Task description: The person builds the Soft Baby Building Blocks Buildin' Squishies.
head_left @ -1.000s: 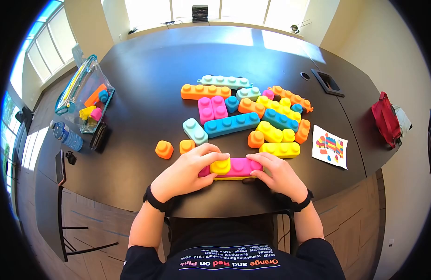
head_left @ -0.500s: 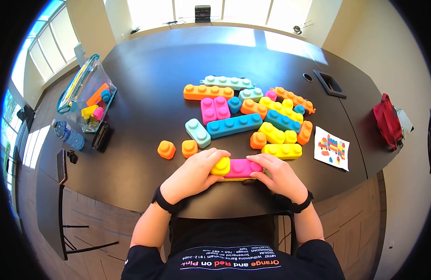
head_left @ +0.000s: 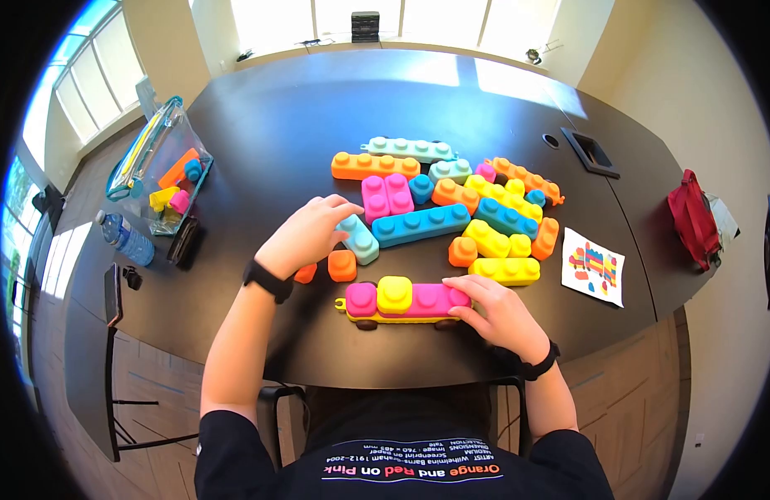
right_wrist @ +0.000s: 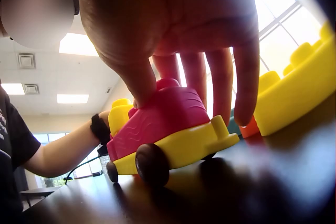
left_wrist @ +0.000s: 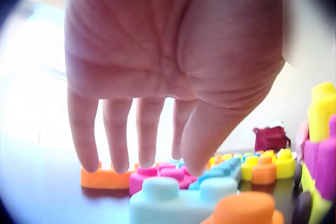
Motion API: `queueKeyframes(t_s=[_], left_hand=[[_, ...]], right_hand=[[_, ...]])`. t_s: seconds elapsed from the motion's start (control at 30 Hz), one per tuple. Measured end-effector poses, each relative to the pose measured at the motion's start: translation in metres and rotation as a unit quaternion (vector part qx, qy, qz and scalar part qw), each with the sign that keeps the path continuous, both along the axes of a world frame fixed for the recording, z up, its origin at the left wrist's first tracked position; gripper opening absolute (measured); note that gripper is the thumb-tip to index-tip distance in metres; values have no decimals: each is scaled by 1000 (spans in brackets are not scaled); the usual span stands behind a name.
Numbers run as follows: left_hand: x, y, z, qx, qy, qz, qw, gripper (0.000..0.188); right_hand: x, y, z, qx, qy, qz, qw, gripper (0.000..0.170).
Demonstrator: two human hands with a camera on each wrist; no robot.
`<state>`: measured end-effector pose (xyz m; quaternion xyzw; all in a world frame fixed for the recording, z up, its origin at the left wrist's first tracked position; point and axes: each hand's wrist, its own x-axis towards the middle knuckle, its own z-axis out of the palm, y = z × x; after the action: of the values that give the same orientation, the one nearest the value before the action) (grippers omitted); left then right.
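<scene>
Right hand [head_left: 501, 312]: clamped on the right end of the pink block [head_left: 435, 298], thumb on the near side, fingers on the far side. Pink block sits on a yellow wheeled base [head_left: 410, 319] with dark wheels [head_left: 366, 325], at the near edge of the table [head_left: 260, 108], roughly centre. Yellow cube [head_left: 394, 294] is on top of the pink block, left of its middle; pink shows on both sides of it.

Left hand [head_left: 306, 237]: fingers straight and apart, nothing gripped. It's over the left end of the light-blue block [head_left: 361, 243], far left of the wheeled base. Can't tell if fingertips touch. One orange cube [head_left: 341, 266] just on the near side of that block; another orange cube [head_left: 305, 273] further left, partly covered by the hand.

Rest of the blocks sit on the far side of the wheeled base: long blue block [head_left: 422, 226] just right of the light-blue one, pink pair [head_left: 387, 196] beyond it, yellow block [head_left: 504, 272] nearest on the right. Printed sheet [head_left: 593, 262] right of those, red bag [head_left: 693, 221] at the far right. Left side: clear bag [head_left: 143, 150] with blocks inside, water bottle [head_left: 125, 237] near it.
</scene>
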<state>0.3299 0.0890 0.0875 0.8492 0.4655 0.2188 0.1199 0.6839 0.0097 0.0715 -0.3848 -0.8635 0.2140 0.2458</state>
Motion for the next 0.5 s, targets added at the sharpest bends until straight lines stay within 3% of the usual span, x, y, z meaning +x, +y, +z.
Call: queueKeyframes(t_s=[0.07,0.33,0.47,0.5], left_hand=[[-4,16,-16,-2,109,-3,994,45],[-1,21,-9,-1,142,19,990,28],[7,-4,14,61,24,29,997,38],[14,-12,22,82,-51,14,995,38]], right_hand=[[-1,0,1,-4,0,-1,1000,42],[-1,-1,2,-5,4,1,1000,44],[0,-1,6,-51,-24,-7,998,49],[-1,1,7,15,1,3,1000,53]])
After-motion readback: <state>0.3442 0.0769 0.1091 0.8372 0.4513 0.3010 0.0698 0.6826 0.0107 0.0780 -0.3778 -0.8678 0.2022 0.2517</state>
